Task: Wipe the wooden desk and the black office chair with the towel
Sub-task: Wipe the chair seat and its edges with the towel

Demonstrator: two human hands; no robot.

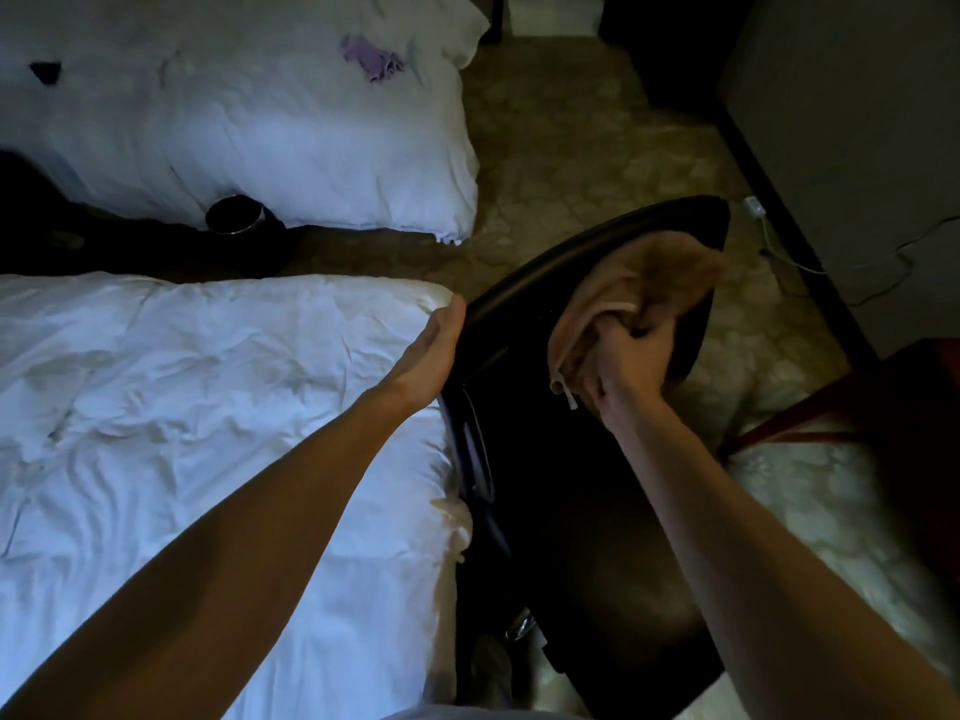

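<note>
Black is the office chair [571, 511] right below you, its seat near and its back leaning away from you. A white bed [182, 407] lies just to the left of it, touching the chair's side. Your left hand [431, 350] rests on the left edge of the chair's back, with the thumb up on the rim. The fingers are hidden behind the back, so you cannot tell if they curl round it. Your right hand [628, 361] is closed tight on the tan towel [649, 278] and bunches it. The towel lies on the front of the chair's back, up near the top edge, and your hand presses it there.

To the right, a dark red wooden piece [914, 397] shows at the edge of the view. It is too dark to tell more. Past the chair is patterned carpet [571, 148], with a white cable [779, 257] by the right wall. Farther left stands a second white bed [260, 122] with a purple cloth [371, 57] on it, and a dark round bin [236, 215] sits between the two beds.
</note>
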